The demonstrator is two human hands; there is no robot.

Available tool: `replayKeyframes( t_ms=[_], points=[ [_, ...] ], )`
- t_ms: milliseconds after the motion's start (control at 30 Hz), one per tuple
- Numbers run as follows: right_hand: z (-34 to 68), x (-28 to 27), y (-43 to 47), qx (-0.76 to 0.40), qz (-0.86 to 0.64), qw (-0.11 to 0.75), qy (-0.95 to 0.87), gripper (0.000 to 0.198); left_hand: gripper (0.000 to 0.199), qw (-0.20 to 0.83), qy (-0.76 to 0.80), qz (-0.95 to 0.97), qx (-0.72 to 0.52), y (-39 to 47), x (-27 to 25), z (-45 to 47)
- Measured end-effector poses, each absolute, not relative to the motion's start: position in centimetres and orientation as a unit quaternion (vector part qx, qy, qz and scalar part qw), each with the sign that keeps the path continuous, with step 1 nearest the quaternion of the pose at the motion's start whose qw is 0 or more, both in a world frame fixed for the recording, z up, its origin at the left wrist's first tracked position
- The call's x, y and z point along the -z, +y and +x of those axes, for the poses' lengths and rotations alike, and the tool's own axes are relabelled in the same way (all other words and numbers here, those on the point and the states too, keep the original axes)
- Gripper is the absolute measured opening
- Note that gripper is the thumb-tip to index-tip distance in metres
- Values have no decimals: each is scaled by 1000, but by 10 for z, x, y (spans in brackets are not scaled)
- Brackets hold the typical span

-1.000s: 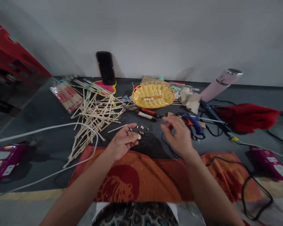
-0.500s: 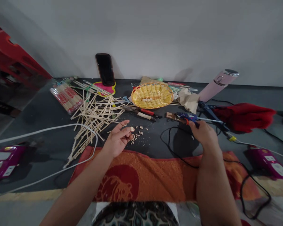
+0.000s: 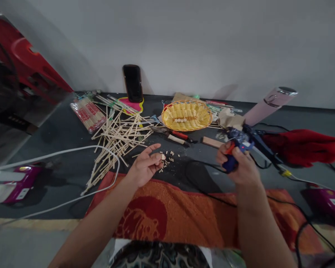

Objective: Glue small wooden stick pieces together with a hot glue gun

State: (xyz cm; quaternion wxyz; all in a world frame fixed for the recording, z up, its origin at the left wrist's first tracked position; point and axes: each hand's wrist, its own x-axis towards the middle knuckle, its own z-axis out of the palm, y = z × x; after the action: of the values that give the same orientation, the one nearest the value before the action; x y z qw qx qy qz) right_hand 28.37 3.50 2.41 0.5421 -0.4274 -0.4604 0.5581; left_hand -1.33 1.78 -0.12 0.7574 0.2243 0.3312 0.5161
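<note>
Between the thumb and fingers of my left hand (image 3: 145, 166) is a small pale wooden piece (image 3: 163, 157), too small to make out fully. Short cut bits of stick (image 3: 169, 160) lie scattered on the dark table beside those fingertips. My right hand (image 3: 244, 163) is wrapped round a blue glue gun (image 3: 242, 140) with an orange trigger, raised off the table. Its black cord runs down over the orange towel (image 3: 195, 208). To the left of my left hand spreads a loose heap of thin wooden sticks (image 3: 118, 134).
A yellow woven basket (image 3: 197, 124) holds a row of small pieces. Pliers (image 3: 181, 138) and a wooden block (image 3: 211, 142) lie before it. A phone (image 3: 133, 83) leans on the wall; a pink flask (image 3: 268, 106), red cloth (image 3: 304, 147) and purple power strips (image 3: 328, 204) stand around.
My right hand has lifted the glue gun from the wooden block and now grips it by the handle. My left hand stays nearly in place with its small piece. The view has shifted slightly.
</note>
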Motion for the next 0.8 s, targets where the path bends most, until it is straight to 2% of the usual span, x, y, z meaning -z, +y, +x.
replayKeyframes(
  t_ms=[133, 300, 800],
  points=[
    [257, -16, 27, -624, -407, 456, -487, 28, 48, 761, 319, 221, -520, 18, 0, -15],
    [237, -14, 17, -628, -374, 362, -579, 35, 49, 761, 320, 213, -524, 19, -2, -17],
    [230, -3, 13, -630, -337, 327, -618, 36, 55, 760, 329, 217, -516, 18, -1, -17]
  ],
)
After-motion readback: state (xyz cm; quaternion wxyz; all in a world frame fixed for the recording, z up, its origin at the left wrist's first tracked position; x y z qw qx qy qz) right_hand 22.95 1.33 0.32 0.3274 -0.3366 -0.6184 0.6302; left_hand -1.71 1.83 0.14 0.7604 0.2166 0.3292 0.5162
